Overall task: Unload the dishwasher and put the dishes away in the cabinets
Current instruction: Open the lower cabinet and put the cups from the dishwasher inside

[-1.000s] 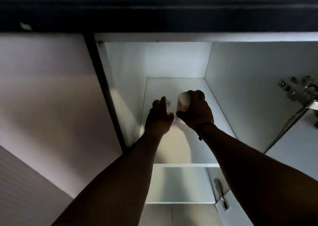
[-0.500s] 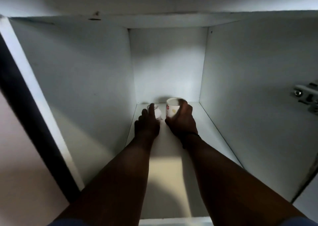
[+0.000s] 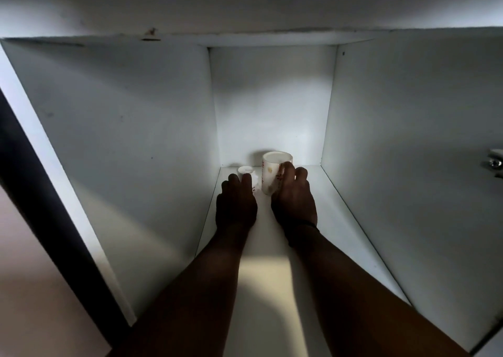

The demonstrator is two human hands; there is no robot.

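White flat cabinet shelf; standing upright on it near the back wall: tall white patterned ceramic mug; small white cup just left of it.

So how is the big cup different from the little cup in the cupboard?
The big cup stands taller and wider than the little cup. The big cup has red and yellow marks on its side; the little cup looks plain white. The right hand grips the big cup, the left hand holds the little cup. Both stand upright on the shelf near the back wall.
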